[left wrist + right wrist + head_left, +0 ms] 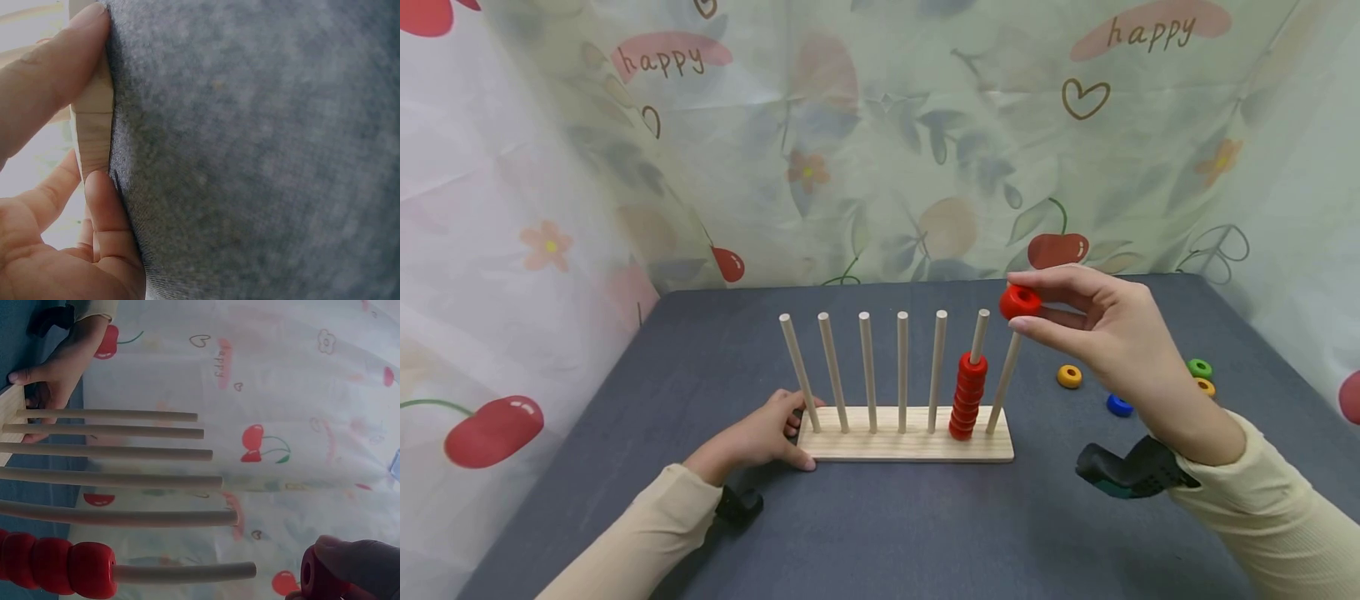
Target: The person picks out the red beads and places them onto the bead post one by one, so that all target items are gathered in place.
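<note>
A light wooden base [910, 448] with a row of several upright pegs stands on the dark table. My left hand [763, 433] grips its left end; in the left wrist view the thumb [47, 81] presses one edge, with fingers around the other. Several red rings [967, 398] are stacked on the second peg from the right, whose top sticks out bare. Between thumb and fingertips my right hand [1112, 333] pinches another red ring [1010, 305], which overlaps the top of the rightmost peg [1004, 379] in the head view. The right wrist view shows this ring [312, 575] beyond the stacked peg's tip.
Right of the base lie a yellow ring [1070, 377] and a blue ring [1120, 406]. Farther right, beside the right forearm, are a green ring [1199, 368] and a second yellow ring [1206, 387]. A printed cloth [880, 125] hangs behind the table and along both sides.
</note>
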Demonstrator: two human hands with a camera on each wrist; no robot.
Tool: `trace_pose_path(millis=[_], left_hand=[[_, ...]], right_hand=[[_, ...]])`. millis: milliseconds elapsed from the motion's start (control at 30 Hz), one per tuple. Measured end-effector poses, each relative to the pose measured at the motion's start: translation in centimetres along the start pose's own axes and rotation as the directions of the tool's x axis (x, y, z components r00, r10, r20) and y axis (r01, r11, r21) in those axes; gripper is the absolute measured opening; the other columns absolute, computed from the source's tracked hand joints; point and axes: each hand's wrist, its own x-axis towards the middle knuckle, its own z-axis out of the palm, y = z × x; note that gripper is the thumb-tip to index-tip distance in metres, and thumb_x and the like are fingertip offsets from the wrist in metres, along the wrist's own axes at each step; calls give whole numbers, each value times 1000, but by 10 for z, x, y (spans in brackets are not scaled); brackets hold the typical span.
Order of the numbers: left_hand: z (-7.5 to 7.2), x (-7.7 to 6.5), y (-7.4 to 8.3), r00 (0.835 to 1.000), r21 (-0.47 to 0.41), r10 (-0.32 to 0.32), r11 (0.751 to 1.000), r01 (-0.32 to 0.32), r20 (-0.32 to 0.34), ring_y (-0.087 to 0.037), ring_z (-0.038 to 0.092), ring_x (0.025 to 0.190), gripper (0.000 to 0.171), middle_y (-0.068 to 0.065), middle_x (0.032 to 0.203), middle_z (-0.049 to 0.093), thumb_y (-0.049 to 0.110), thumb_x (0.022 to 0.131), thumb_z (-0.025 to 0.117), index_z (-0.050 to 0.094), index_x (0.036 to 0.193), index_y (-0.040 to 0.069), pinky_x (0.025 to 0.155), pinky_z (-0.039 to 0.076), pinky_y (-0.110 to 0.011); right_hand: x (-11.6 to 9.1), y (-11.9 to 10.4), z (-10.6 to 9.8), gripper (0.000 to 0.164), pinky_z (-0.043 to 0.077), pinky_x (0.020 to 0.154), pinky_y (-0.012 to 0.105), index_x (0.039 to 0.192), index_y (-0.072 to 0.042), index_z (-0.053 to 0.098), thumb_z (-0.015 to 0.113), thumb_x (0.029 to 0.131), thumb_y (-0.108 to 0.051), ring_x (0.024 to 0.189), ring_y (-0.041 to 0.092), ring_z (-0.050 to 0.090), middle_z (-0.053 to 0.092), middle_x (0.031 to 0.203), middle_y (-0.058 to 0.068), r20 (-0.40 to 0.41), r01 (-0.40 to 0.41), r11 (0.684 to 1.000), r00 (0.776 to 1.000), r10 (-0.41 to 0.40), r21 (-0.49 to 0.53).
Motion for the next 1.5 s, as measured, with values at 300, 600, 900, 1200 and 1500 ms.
trace_pose_path(millis=[300,600,900,1200,1500], left_hand=[[0,1,0,1000,0,-2,1000,2,3,-25,46,102,78,-15,118,39,10,66,89,50,134,11,86,40,-38],[-1,0,-1,1000,-9,12,1000,-11,9,-25,46,101,78,-15,116,39,10,67,89,49,134,10,86,40,-37],[-1,1,-2,1000,-1,16,1000,-16,6,-25,46,101,78,-15,116,39,10,67,89,50,134,10,86,41,-37],[-2,0,2,1000,-6,15,1000,-15,17,-26,45,101,79,-16,116,39,10,68,88,48,136,8,86,40,-37],[-1,1,1,1000,0,12,1000,-12,12,-25,45,100,79,-15,114,39,10,67,88,49,135,8,86,39,-37]], right_hand=[[10,2,7,38,52,80,21,120,-5,66,74,84,-7,95,7,69,64,113,1,41,38,999,998,-39,23],[13,3,10,40,52,80,22,122,-8,66,75,83,-9,96,7,69,63,116,4,73,12,1000,997,-14,22],[16,1,8,41,52,80,19,123,-15,66,76,84,-17,98,4,68,65,116,4,125,-33,998,991,40,-60],[19,0,8,40,50,83,17,120,-15,67,77,83,-21,108,4,64,66,119,2,163,-42,994,985,58,-102],[19,-2,6,42,50,84,17,122,-16,67,76,83,-25,112,8,64,64,120,1,181,-45,991,981,68,-129]])
